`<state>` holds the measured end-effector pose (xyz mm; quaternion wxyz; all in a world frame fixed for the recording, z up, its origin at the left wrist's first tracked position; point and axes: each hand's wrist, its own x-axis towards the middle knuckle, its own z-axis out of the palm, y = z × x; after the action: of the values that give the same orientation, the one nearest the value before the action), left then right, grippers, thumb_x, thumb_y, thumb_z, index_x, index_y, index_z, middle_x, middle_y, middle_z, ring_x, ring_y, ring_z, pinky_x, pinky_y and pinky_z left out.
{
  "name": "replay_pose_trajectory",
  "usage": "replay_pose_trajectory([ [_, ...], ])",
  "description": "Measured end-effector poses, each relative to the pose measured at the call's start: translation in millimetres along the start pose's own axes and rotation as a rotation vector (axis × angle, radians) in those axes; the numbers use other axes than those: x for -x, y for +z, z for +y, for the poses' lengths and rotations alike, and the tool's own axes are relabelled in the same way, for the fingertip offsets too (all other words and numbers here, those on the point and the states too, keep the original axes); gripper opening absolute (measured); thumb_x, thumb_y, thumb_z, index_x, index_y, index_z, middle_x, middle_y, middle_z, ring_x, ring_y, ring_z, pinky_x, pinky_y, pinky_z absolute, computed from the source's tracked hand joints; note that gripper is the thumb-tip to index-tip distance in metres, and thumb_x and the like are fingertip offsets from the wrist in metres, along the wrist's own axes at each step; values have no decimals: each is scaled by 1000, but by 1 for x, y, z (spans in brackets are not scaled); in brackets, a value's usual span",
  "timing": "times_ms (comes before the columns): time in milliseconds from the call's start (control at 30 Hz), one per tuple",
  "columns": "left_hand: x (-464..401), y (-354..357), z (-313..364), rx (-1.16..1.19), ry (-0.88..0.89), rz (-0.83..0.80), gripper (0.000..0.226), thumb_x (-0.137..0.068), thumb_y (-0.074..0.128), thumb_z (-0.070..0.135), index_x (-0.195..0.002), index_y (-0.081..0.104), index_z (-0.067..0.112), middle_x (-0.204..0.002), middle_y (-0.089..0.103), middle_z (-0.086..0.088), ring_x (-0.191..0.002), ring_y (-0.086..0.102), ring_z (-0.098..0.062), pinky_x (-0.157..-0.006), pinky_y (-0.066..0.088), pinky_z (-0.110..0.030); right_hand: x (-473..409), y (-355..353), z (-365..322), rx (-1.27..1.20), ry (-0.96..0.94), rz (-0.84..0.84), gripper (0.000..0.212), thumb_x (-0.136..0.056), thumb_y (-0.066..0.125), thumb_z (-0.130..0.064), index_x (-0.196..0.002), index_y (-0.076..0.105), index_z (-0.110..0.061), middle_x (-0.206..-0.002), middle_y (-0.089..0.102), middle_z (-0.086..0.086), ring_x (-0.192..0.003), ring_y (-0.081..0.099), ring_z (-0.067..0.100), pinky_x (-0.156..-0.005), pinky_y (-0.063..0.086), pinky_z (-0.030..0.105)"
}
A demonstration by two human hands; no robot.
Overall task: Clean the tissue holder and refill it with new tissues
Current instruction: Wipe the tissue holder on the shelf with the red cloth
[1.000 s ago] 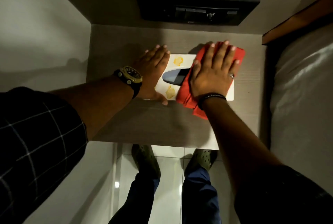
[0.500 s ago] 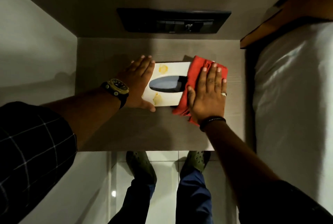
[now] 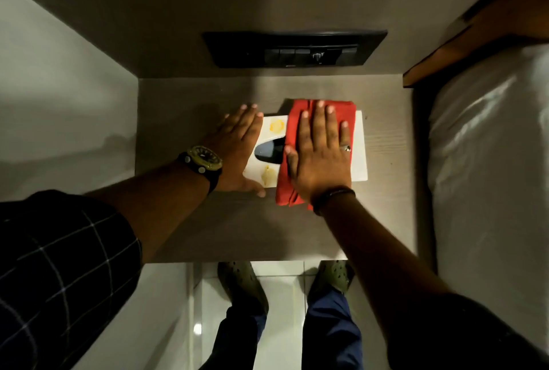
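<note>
Grey wood-grain table (image 3: pixel 208 230), set in a wall alcove; black switch panel (image 3: pixel 294 49) on the far wall, bed (image 3: pixel 490 161) right, tiled floor (image 3: pixel 282 325) near. White tissue holder (image 3: pixel 360 155) mid-table: left hand (image 3: pixel 237 146) flat, fingers extended, at its left end; right hand (image 3: pixel 320 155) flat, pressing red cloth (image 3: pixel 292 134) onto it.

A small wood-grain bedside table (image 3: pixel 208 230) sat tucked into a corner, a pale wall (image 3: pixel 59 96) to its left and a greyish one behind. On that back wall hung a long black switch panel (image 3: pixel 294 49) with a row of buttons. A bed with white sheets (image 3: pixel 490 161) pressed close on the right, its brown wooden headboard (image 3: pixel 475 33) above. Glossy light tiles (image 3: pixel 285 325) covered the floor, catching a small glint.
</note>
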<state>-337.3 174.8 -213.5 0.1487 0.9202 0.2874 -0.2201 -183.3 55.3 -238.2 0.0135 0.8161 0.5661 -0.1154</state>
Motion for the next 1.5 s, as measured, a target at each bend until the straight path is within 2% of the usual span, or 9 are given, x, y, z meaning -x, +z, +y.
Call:
replay_pose_trajectory([
  [133, 0, -2, 1, -15, -7, -9, 149, -48, 62, 86, -148, -16, 9, -160, -16, -12, -147, -13, -28, -113, -8, -38, 35, 7, 26, 39, -139, -51, 68, -99, 15, -50, -153, 7, -11, -160, 0, 14, -148, -3, 31, -119, -3, 47],
  [267, -1, -1, 2, -26, -15, -28, 149, -48, 61, 87, -147, -20, 9, -159, -20, -12, -146, -17, -30, -111, -11, -38, 38, 2, 55, -44, 43, 21, 70, -97, 23, -48, -152, 17, -5, -158, 10, 20, -147, 5, 34, -119, 8, 51],
  [533, 0, -1, 1, 7, 1, 6, 148, -51, 63, 84, -147, -18, 8, -159, -18, -13, -146, -16, -30, -112, -10, -39, -19, -13, 25, -78, 353, 46, 72, -99, 15, -50, -152, 6, -1, -159, 2, 26, -148, -1, 40, -120, 2, 53],
  [633, 0, -2, 1, 19, 8, -12, 147, -52, 64, 83, -147, -19, 9, -159, -20, -12, -146, -17, -29, -113, -10, -39, -30, -9, 1, -63, 286, 51, 69, -99, 12, -49, -152, 6, -5, -160, 0, 21, -148, -4, 36, -120, -1, 50],
  [800, 0, -2, -2, 18, 0, -48, 146, -53, 62, 84, -145, -24, 10, -158, -24, -10, -145, -21, -28, -114, -10, -39, -4, -2, -17, -43, 2, -24, 66, -100, 13, -47, -153, 2, -8, -161, -4, 16, -148, -7, 33, -120, -7, 47],
  [900, -1, -4, -1, 8, -4, -64, 147, -52, 60, 86, -145, -25, 11, -157, -25, -10, -145, -21, -28, -115, -9, -40, 23, 2, 5, 16, -144, -68, 66, -100, 16, -48, -152, 12, -8, -160, 9, 16, -148, 4, 33, -119, -3, 47],
  [1033, 1, -4, -2, 12, -2, -31, 147, -51, 61, 86, -146, -24, 12, -158, -24, -9, -145, -21, -26, -115, -10, -39, 36, -3, 40, 41, -125, -60, 67, -98, 19, -48, -150, 23, -5, -157, 21, 19, -146, 14, 34, -118, 7, 48],
  [1300, -1, -4, 3, 45, -13, 4, 147, -50, 68, 79, -147, -18, 9, -159, -19, -12, -147, -16, -29, -115, -7, -39, -7, -14, 40, -19, 89, -11, 70, -98, 20, -48, -153, 9, -7, -161, 4, 18, -149, 1, 33, -121, 2, 47],
  [1500, -1, -4, 2, 43, -21, -28, 149, -49, 67, 81, -147, -20, 8, -159, -18, -12, -146, -16, -30, -115, -8, -40, -53, -17, 24, 8, 85, -35, 69, -97, 10, -51, -153, 11, -10, -161, 10, 14, -149, 3, 31, -119, -3, 46],
])
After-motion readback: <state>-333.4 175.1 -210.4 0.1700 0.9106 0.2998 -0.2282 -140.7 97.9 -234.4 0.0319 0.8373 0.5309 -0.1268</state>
